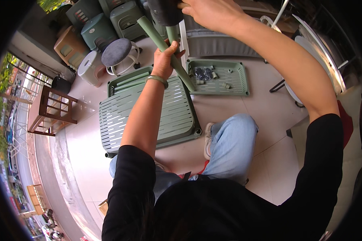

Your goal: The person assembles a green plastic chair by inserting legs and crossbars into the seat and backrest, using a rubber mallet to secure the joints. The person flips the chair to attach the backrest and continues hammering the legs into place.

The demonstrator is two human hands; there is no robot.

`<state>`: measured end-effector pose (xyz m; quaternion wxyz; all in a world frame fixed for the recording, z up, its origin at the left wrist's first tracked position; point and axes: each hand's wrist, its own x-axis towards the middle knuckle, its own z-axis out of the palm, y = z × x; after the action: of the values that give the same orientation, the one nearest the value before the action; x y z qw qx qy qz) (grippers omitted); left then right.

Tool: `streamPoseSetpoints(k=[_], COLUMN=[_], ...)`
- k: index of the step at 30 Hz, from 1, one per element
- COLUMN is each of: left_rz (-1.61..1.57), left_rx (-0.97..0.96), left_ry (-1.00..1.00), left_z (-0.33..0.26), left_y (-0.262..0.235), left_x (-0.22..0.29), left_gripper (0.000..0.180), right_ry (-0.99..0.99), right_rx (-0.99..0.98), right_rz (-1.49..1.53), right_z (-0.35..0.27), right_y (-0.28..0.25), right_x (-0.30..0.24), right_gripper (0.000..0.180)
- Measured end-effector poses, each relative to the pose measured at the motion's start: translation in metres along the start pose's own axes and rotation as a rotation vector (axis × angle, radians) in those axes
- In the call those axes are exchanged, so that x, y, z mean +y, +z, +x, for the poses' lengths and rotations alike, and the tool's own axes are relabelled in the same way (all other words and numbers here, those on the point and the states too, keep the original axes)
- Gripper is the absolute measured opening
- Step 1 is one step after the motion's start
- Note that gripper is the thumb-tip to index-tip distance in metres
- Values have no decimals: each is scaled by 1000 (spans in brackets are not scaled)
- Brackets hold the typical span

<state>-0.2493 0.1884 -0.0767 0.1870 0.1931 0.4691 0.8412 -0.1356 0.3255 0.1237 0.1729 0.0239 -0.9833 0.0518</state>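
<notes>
Two green tubes (184, 76) are crossing in the left hand (166, 58), its fingers wrapping around them above a green slatted tray (171, 110). The right hand (209, 11) is gripping a black-headed mallet (164, 13) with curled fingers, the head hiding one tube's top.

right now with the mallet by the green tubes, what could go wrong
The black mallet in the right grip could glance off the green tubes and catch the left grip just below. Both tubes share that one grip, so a knock might make one slip or twist. The loose small fittings in the shallow green tray might scatter if it gets bumped.
</notes>
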Motion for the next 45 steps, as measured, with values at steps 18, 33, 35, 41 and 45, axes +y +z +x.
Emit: streamPoseSetpoints(k=[18,33,35,41,45], left_rz=[517,-166,-188,-144,-65], left_rx=[83,152,164,264,159], left_ry=[43,148,140,223,171], left_z=[-3,-126,-142,-165,-172], left_y=[-11,-100,-124,-191,-215], left_x=[24,259,284,326,335], left_gripper=[33,34,34,38,42], right_ry=[756,-472,-508,-457,-459], right_rx=[-412,-540,-441,-249,-193], right_rz=[362,1575,1554,1530,1558], right_z=[-368,-11,-11,-11,-1], right_y=[492,277,264,259,261], right_x=[139,-70,-102,-172,-184], right_gripper=[23,39,38,38,37])
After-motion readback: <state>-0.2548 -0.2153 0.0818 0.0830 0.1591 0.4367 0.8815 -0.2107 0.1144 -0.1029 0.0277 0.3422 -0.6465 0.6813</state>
